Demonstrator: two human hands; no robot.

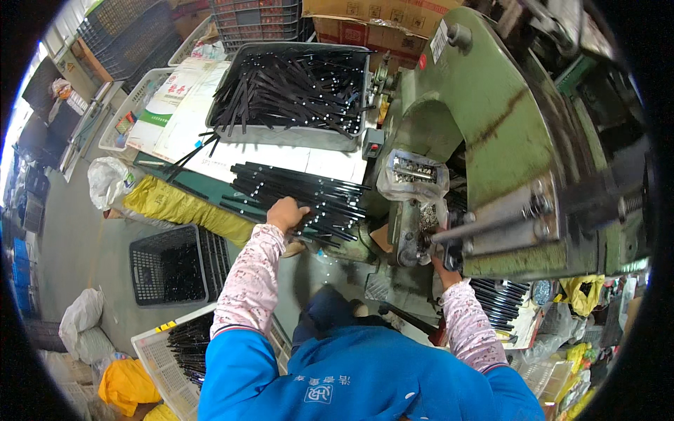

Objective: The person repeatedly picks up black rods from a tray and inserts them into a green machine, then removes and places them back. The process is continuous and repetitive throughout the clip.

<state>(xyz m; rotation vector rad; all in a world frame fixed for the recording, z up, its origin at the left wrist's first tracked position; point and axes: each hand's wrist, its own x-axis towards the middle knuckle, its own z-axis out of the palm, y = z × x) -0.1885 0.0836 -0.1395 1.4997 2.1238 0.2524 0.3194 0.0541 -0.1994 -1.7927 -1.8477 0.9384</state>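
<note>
My left hand (286, 212) rests on a pile of long black strips with small white dots (302, 193), lying on the white bench top; its fingers curl over a few of them. My right hand (441, 264) reaches under the green press machine (491, 119), mostly hidden behind a metal bar and a black knob. I cannot see what it holds. A clear bag of small metal parts (413, 172) sits on the machine just above it. Both forearms wear pink patterned sleeve covers over a blue jacket.
A grey tray (288, 133) full of black strips stands behind the pile. Black crates (165, 266) sit on the floor at left, a white crate (158, 358) with strips beside my left elbow. More strips (502, 302) lie at right. Yellow bags and cardboard boxes surround the bench.
</note>
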